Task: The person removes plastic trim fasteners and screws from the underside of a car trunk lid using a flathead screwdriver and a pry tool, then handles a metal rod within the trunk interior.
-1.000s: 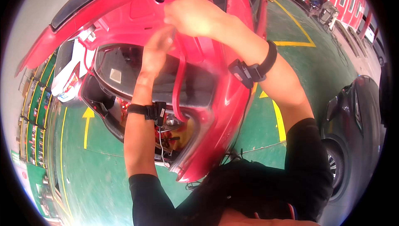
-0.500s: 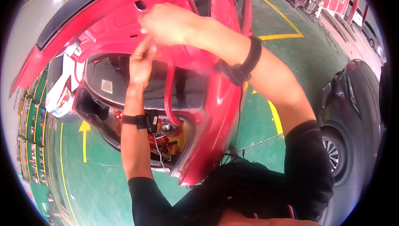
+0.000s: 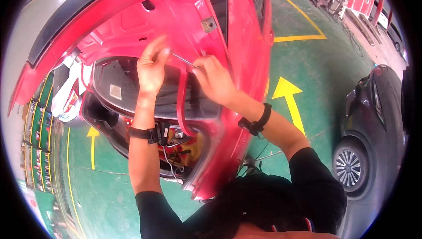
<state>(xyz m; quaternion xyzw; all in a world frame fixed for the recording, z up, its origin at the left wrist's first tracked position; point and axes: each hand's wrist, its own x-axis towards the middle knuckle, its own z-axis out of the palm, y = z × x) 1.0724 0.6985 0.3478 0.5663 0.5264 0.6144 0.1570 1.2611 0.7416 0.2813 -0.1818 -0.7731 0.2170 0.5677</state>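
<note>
My left hand (image 3: 151, 65) is raised before the open red tailgate (image 3: 110, 19), thumb and curled fingers at the upper end of a slender metal rod (image 3: 180, 57); its fingertips are partly blurred. My right hand (image 3: 212, 78) grips the rod's lower end, down and to the right. A small metal block (image 3: 209, 24) sits on the tailgate's right part, and an oval hole (image 3: 148, 5) lies near its top. Below are the dark rear window (image 3: 121, 76), a red seal strip (image 3: 183, 103) and the open trunk (image 3: 180, 155) with loose items inside.
A dark car (image 3: 369, 120) stands at my right, a white car (image 3: 70, 89) behind the tailgate at left. Shelving (image 3: 39, 142) lines the left wall. Equipment (image 3: 336, 4) stands at the back right. The green floor (image 3: 285, 155) has yellow markings, with cables beside the red car.
My right hand has come down and right from the upper tailgate, uncovering the metal block, and the rod now shows between both hands. My left hand has shifted slightly left.
</note>
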